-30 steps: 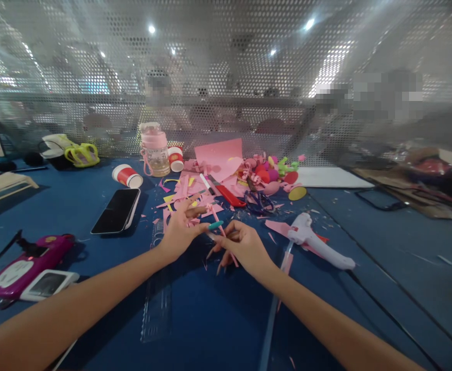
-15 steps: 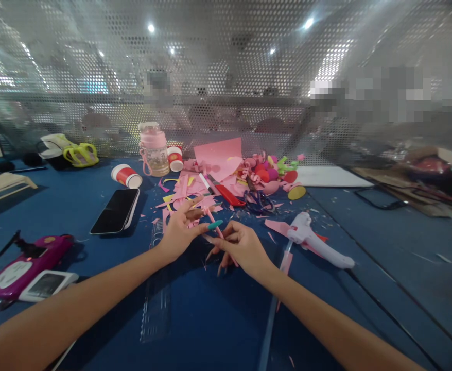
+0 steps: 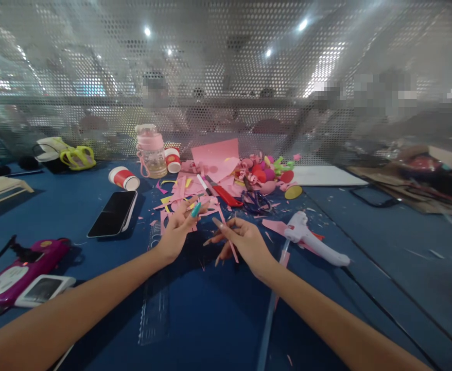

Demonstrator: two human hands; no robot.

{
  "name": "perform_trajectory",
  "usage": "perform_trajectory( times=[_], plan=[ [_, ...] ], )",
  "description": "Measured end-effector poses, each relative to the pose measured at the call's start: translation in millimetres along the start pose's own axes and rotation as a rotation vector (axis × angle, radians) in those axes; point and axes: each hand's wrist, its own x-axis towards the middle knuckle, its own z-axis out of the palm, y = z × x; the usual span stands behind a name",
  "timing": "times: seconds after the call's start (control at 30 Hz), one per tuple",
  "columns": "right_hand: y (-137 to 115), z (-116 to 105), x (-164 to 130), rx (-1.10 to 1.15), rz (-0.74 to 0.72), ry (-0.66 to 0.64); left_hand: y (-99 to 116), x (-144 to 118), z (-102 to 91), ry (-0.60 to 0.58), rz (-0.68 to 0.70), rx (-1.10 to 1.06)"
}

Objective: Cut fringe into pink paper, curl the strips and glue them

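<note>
A thin rolled strip of pink paper [image 3: 234,252] is held between the fingers of my right hand [image 3: 248,245], tilted, with its upper end pointing away from me. To its left, my left hand [image 3: 173,234] is apart from the strip, thumb with a teal nail raised and fingers spread. Nothing shows in that hand, though its fingertips overlap the heap of pink paper scraps [image 3: 179,191] behind. A clear plastic ruler [image 3: 154,309] lies under my left wrist. Just beyond my hands are a red cutter knife [image 3: 228,196], a white marker [image 3: 203,184] and dark blue-handled scissors [image 3: 257,202].
On the right rests a white glue gun [image 3: 314,242] with its cord and a long clear glue stick [image 3: 266,330]. A phone [image 3: 113,214], paper cup [image 3: 124,178], pink-lidded bottle [image 3: 151,154] and purple device [image 3: 25,273] stand left. Coloured paper pieces [image 3: 266,172] lie behind.
My left hand has let go of the pink paper strip and drawn a little to the left, its thumb lifting. The strip stays in my right hand. The view has shifted slightly.
</note>
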Motion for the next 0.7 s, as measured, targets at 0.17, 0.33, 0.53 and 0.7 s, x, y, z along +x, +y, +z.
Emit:
perform_trajectory(
  times=[0.17,0.33,0.53,0.7],
  plan=[
    [-0.4,-3.4,1.6,0.107,0.014,-0.025,-2.0,1.8,0.2,-0.023,-0.070,-0.025],
    [3.3,7.4,-1.1,0.131,0.051,-0.155,-2.6,3.1,3.2,-0.099,-0.280,-0.111],
    [6.3,14.7,-1.9,0.092,0.085,-0.160,-8.3,4.7,0.6,-0.036,-0.295,-0.191],
    [8.5,14.2,-0.8,0.074,0.072,-0.186,-10.1,5.1,-0.2,-0.016,-0.309,-0.188]
  ],
)
